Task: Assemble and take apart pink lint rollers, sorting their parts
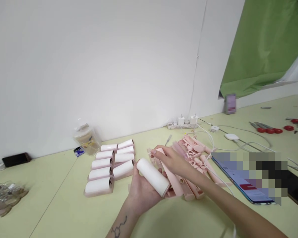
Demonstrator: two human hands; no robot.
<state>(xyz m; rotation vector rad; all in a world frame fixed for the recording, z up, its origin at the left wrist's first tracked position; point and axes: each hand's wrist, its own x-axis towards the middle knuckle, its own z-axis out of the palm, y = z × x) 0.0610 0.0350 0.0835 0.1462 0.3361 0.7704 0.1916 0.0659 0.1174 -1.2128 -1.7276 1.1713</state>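
My left hand is closed around a white lint roller with a pink end, held just above the table. My right hand reaches across it and grips a flat pink plastic cover piece lying against the roller. Right behind my hands lies a heap of pink plastic handles and covers. To the left, several finished white rollers in pink trays lie in two rows.
A clear plastic bag stands near the wall. A power strip with white chargers and cables sits at the back. A phone lies at the right, red-handled tools further right, a clear packet at far left.
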